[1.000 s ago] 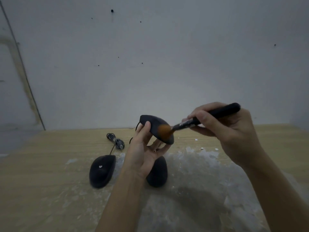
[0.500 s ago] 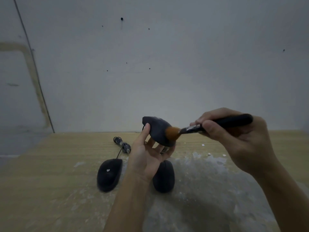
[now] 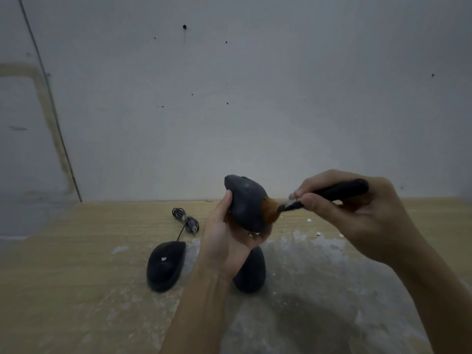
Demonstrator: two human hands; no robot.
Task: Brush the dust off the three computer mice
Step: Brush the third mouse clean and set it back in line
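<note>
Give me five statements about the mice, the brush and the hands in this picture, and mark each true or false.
1. The left hand holds a mouse up off the table. True.
2. The right hand holds a cloth. False: it grips a brush.
3. The bristles touch the held mouse. True.
4. All three mice are in the air. False: the corded mouse and another mouse lie on the table.
5. The corded mouse lies to the right of the left forearm. False: to its left.

brush [image 3: 324, 198] bristles: mid-shell → lower edge | held mouse [image 3: 246, 204] tilted upright (slightly)
</note>
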